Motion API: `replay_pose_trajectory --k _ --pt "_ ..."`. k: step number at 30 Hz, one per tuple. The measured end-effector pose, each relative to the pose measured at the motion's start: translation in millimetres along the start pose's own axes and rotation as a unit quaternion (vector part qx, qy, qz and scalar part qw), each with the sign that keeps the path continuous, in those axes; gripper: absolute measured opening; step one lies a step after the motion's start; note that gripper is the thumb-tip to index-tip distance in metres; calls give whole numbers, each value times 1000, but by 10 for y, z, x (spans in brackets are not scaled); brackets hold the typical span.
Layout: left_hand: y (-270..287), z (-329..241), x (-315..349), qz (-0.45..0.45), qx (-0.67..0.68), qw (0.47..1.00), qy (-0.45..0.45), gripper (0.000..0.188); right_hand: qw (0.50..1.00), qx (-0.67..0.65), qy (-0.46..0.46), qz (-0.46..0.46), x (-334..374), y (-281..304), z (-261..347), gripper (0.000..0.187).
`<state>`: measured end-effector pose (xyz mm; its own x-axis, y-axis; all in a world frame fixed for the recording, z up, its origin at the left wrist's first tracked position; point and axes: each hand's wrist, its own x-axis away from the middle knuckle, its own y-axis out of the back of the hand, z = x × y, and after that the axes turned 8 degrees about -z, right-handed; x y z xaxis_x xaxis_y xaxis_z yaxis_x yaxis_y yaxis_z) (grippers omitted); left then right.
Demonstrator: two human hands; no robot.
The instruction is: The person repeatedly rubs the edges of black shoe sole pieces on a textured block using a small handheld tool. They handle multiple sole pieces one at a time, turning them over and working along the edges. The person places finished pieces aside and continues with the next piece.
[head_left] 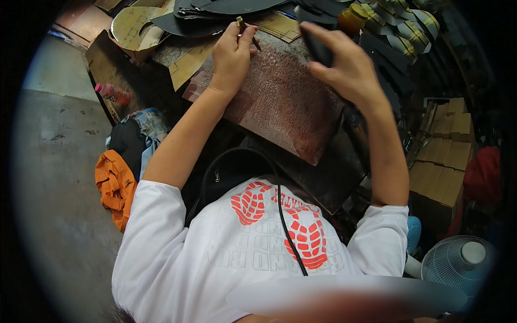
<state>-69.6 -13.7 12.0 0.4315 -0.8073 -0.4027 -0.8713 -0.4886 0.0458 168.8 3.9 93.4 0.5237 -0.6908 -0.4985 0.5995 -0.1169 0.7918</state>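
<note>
My left hand (232,57) is closed around a slim dark punch-like tool (240,22) with a brass-coloured end. Its dark point slants down to the far edge of a reddish-brown board (285,102), whose surface is densely pitted. At the board's far right, my right hand (347,60) has thumb and forefinger around the edges of a black rounded piece (316,47). That hand is slightly blurred, and its other fingers are hidden behind it. The board lies tilted across the work table in front of me.
Flat black cut pieces (194,24) and yellowish patterned sheets (191,65) lie beyond the board. A yellow jar (353,19) stands far right. A pink-capped bottle (114,94), orange cloth (116,185), stacked cardboard boxes (442,153) and a fan (458,269) surround me.
</note>
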Motion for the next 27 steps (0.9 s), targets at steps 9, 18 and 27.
replay_pose_trajectory --k 9,18,27 --pt "-105 -28 72 18 -117 986 -117 20 986 108 33 -123 127 793 -649 67" --pt "-145 -182 110 28 -164 978 -128 21 940 254 -159 164 60 605 -1291 45" --pt "-170 -147 136 17 -158 981 -112 21 971 45 228 49 -1600 -832 42 46"
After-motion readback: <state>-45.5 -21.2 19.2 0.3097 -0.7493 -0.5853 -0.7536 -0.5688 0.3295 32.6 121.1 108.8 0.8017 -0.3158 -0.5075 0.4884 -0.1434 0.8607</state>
